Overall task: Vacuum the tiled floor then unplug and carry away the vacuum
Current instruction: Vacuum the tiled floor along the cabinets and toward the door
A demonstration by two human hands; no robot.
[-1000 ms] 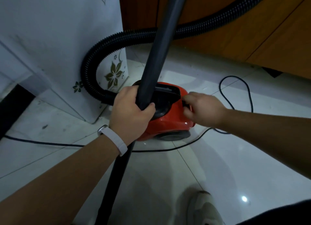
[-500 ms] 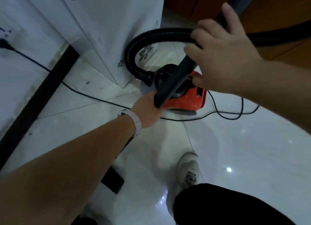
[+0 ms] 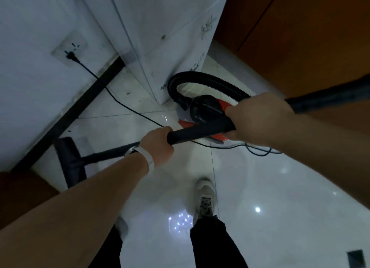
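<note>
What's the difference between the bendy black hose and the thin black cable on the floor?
The hose is thick and ribbed; the cable is thin and smooth. The hose arches up from the red vacuum; the cable trails across the tiles. Only the cable reaches the wall socket, where it is plugged in. Both are black and flexible.

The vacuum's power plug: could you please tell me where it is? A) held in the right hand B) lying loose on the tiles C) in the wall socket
C: the black plug sits in the wall socket, its cord trailing toward the red vacuum.
</note>
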